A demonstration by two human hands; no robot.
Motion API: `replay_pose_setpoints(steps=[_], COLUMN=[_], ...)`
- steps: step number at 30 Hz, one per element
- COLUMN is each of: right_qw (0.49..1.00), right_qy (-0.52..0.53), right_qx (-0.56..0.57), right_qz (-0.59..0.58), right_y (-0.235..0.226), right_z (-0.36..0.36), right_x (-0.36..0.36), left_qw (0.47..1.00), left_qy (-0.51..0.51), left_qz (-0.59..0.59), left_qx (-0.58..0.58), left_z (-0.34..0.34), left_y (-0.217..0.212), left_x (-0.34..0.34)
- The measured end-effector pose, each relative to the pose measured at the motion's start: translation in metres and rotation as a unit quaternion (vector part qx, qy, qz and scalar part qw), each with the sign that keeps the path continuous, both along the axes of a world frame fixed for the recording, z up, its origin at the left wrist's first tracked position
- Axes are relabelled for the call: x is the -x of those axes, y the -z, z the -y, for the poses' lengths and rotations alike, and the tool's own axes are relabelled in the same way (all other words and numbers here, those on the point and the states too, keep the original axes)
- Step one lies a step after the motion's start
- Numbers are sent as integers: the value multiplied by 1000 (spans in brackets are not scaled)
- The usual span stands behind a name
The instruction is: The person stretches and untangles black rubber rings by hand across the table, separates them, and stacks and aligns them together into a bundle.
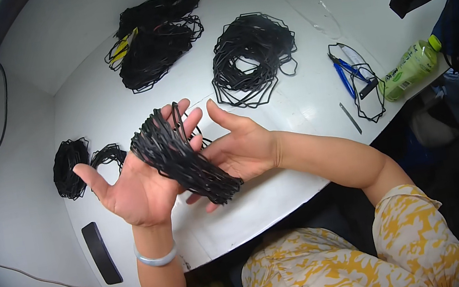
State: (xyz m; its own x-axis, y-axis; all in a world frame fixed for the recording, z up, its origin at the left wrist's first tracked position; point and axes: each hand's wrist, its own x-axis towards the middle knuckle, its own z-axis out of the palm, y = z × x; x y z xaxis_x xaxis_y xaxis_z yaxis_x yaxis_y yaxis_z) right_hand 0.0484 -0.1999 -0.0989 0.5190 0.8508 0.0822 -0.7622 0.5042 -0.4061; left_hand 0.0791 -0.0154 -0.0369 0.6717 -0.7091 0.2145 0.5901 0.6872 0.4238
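A thick bundle of thin black gasket-like loops (pixel 180 154) lies across both my hands, above the white table. My left hand (pixel 138 191) is palm up, its thumb out to the side and its fingers under and through the upper end of the bundle. From the right, my right hand (pixel 248 146) supports the lower end, palm turned up, thumb raised and fingers partly hidden behind the loops. Just left of my left hand rest two smaller bundles of similar loops, a fuller one (pixel 66 172) and a thinner one (pixel 105 154).
Beyond my hands are a round pile of black loops (pixel 270 38) and a heap (pixel 153 56) with a yellow strip (pixel 120 51). At right lie blue-handled pliers (pixel 343 78), a single loop (pixel 380 111), a thin flat strip (pixel 350 118) and a green bottle (pixel 413 69). A black bar (pixel 101 254) lies front left.
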Motion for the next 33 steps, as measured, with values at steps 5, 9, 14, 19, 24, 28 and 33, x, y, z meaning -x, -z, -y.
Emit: replay_pose_setpoints(steps=[5, 9, 14, 19, 24, 28, 33], right_qw=[983, 943, 937, 942, 939, 940, 941], right_qy=[153, 329, 338, 321, 328, 322, 323], right_qx=[-105, -22, -72, -100, -100, -107, -92], right_qz=[-19, -47, -38, -6, -18, -19, -28], right_y=[10, -31, -30, -28, -26, -27, -30], right_z=[31, 41, 47, 44, 42, 43, 40], right_x=[-29, -20, -17, -16, -17, -17, -15], left_qw=[992, 980, 967, 947, 949, 949, 901], left_qy=[117, 177, 196, 185, 173, 161, 100], left_qz=[22, 23, 67, 107, 102, 107, 125], left_qx=[-48, -91, -145, -239, -242, -251, -402], left_z=[9, 19, 25, 28, 26, 25, 28], left_y=[10, 41, 47, 44, 45, 42, 28], left_x=[13, 15, 11, 16, 14, 15, 20])
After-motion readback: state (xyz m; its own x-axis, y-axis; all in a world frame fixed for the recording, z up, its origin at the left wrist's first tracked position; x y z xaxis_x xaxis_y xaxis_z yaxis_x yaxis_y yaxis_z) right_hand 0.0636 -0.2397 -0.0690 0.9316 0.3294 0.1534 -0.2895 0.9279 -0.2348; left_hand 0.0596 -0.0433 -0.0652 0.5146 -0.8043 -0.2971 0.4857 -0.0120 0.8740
